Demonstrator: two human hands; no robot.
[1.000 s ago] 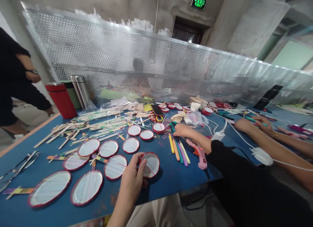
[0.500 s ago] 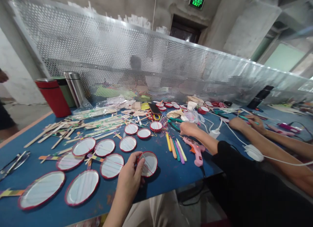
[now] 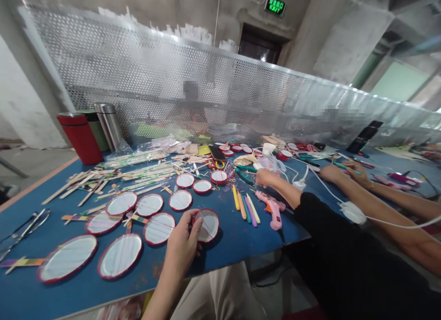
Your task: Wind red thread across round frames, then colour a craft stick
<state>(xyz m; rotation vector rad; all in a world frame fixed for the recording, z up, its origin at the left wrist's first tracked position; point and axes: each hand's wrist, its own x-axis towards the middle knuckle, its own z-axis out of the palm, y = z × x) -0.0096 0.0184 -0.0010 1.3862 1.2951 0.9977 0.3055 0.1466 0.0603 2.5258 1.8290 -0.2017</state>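
My left hand (image 3: 188, 237) is closed on the edge of a round white disc with a red rim (image 3: 208, 225), held tilted above the table's front part. My right hand (image 3: 268, 178), at the end of a black sleeve, reaches over the table with curled fingers beside teal-handled pliers (image 3: 245, 176); what its fingers grip is too small to tell. A pink glue gun (image 3: 274, 209) lies below it, next to several coloured sticks (image 3: 253, 209). Left of my left hand lie more red-rimmed discs (image 3: 159, 228), some with stick handles.
Wooden sticks (image 3: 86, 184) are piled at the left, near a red bottle (image 3: 80, 138) and a steel bottle (image 3: 108, 127). Glasses (image 3: 34, 225) lie at the left edge. Another person's hands (image 3: 356, 173) work at the right, beside a white cable adapter (image 3: 353, 213). Perforated metal panels (image 3: 138, 71) stand behind.
The view has shifted slightly, so the table's left items appear further right. My left hand still holds the disc. The person at the far left edge is out of view.
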